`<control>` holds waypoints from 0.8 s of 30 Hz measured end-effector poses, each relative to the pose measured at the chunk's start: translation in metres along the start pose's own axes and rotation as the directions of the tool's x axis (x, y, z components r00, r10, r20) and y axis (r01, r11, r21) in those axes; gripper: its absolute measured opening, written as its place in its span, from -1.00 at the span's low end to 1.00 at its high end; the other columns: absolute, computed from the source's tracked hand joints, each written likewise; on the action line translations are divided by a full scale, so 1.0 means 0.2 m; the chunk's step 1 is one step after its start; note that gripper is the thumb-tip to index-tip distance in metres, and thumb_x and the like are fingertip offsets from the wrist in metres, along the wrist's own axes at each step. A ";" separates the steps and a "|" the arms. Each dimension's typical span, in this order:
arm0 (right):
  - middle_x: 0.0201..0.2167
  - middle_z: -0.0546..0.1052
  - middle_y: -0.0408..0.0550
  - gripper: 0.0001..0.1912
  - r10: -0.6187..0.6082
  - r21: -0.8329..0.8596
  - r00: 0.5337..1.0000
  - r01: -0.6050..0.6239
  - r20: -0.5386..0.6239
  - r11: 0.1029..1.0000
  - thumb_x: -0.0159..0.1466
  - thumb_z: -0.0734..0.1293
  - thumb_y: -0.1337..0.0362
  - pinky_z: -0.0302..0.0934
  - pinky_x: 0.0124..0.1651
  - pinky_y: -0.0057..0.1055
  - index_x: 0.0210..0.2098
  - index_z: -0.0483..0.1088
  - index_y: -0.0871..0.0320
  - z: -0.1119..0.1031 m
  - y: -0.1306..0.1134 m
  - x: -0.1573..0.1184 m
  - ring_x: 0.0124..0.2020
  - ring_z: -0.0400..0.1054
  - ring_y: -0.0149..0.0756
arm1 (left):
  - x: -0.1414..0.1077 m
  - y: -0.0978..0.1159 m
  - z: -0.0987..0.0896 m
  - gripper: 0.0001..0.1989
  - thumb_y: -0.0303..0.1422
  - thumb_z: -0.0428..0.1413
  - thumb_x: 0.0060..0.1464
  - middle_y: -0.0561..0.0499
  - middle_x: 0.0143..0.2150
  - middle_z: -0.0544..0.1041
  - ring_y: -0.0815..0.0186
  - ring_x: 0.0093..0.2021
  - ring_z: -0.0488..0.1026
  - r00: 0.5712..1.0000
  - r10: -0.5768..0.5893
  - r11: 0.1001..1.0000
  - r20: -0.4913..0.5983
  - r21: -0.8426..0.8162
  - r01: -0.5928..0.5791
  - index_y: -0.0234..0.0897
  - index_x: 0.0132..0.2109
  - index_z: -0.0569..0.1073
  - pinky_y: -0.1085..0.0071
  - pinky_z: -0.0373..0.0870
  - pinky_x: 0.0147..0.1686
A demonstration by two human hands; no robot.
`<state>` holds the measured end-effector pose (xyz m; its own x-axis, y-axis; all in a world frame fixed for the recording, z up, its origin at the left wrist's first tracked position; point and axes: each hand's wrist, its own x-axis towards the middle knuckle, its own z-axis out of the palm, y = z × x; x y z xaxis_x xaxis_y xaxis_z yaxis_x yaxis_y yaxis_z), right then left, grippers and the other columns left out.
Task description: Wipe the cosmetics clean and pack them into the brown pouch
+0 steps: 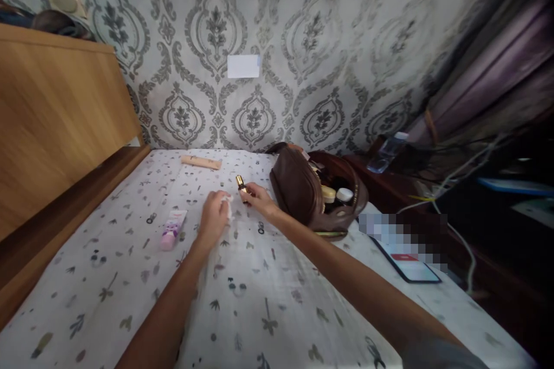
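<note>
My right hand (pixel 258 199) is closed around a small dark bottle with a shiny gold cap (pixel 239 181), held upright and slightly tilted. Just left of it, my left hand (pixel 214 216) grips a crumpled white tissue (pixel 228 205). To the left of that hand lies a pink and white squeeze tube (pixel 173 229) with a pink cap. Farther back rests a beige tube (pixel 201 162). Right of my hands stands a brown toiletry bag (pixel 296 184), unzipped, with a yellow-lidded container (pixel 329 194) and a white-lidded jar (pixel 344 194) inside.
A patterned white sheet (pixel 242 323) covers the surface. A phone (pixel 404 256) lies at the right, partly blurred out. Behind it are a clear plastic bottle (pixel 386 153) and white cables (pixel 465 242). A wooden headboard (pixel 60 109) bounds the left, and a wallpapered wall (pixel 298 98) the back.
</note>
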<state>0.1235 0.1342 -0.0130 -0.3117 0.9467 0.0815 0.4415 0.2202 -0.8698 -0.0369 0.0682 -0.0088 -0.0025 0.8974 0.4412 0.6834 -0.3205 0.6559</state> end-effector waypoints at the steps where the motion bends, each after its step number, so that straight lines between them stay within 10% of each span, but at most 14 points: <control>1: -0.41 0.38 -0.19 -0.74 -0.034 0.048 0.999 0.034 0.009 0.998 0.34 0.23 0.09 0.24 -0.38 -0.50 -0.16 0.34 0.17 0.00 0.01 -0.08 -0.41 0.32 -0.40 | 0.01 0.01 -0.02 -0.73 -0.45 -0.17 0.25 -0.12 -0.13 0.43 0.16 -0.06 0.42 0.998 -0.018 1.000 -0.059 -0.024 0.017 -0.29 -0.06 0.39 0.20 0.37 0.00; 4: -0.49 0.31 -0.23 -0.72 -0.122 0.150 0.992 0.115 0.033 0.982 0.25 0.30 0.04 0.15 -0.40 -0.51 -0.28 0.33 0.15 0.00 0.02 -0.29 -0.45 0.23 -0.42 | 0.00 0.07 -0.03 -0.69 -0.31 -0.19 0.33 -0.11 -0.04 0.42 0.20 0.02 0.40 0.991 0.060 0.989 -0.124 -0.130 -0.076 -0.24 0.03 0.37 0.26 0.36 0.05; 8: -0.51 0.26 -0.24 -0.69 -0.179 0.205 0.983 0.170 0.026 0.964 0.22 0.32 0.02 0.09 -0.38 -0.48 -0.38 0.29 0.16 0.00 0.01 -0.49 -0.45 0.14 -0.42 | -0.09 0.19 0.02 -0.73 -0.26 -0.12 0.32 -0.08 -0.12 0.42 0.25 -0.09 0.43 0.923 0.361 0.932 0.131 -0.075 -0.354 -0.24 -0.06 0.43 0.34 0.39 -0.05; 14: -0.51 0.23 -0.24 -0.63 -0.220 0.129 0.975 0.217 0.009 0.968 0.24 0.35 -0.02 0.03 -0.39 -0.48 -0.44 0.24 0.14 -0.03 0.02 -0.63 -0.45 0.10 -0.41 | -0.15 0.27 0.05 -0.63 -0.25 -0.19 0.31 0.02 -0.45 0.37 0.31 -0.47 0.34 0.902 0.365 0.896 0.228 0.175 -0.407 -0.22 -0.42 0.34 0.40 0.25 -0.44; 19: -0.45 0.26 -0.22 -0.69 -0.344 0.030 0.939 0.344 0.004 0.938 0.30 0.34 0.10 0.08 -0.32 -0.48 -0.43 0.21 0.12 -0.04 0.02 -0.67 -0.42 0.15 -0.40 | -0.13 0.29 0.02 -0.55 -0.06 -0.09 0.24 0.12 -0.62 0.23 0.37 -0.56 0.23 0.970 0.100 0.988 0.219 -0.136 -0.071 -0.22 -0.53 0.25 0.44 0.16 -0.51; 24: -0.38 0.38 -0.16 -0.85 -0.395 -0.009 0.919 0.394 -0.009 0.919 0.29 0.38 0.21 0.20 -0.14 -0.47 -0.27 0.37 0.15 -0.08 0.04 -0.68 -0.29 0.29 -0.33 | -0.12 0.31 0.03 -0.51 0.07 0.28 -0.21 0.12 -0.60 0.34 0.40 -0.57 0.25 0.853 -0.274 0.714 0.444 -0.501 0.489 -0.28 -0.50 0.39 0.49 0.22 -0.59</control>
<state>0.1831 0.0110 -0.0240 -0.4527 0.7852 0.4226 0.2905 0.5780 -0.7626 0.0100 0.0290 0.0189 0.1346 0.9881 -0.0747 0.1206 0.0585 0.9910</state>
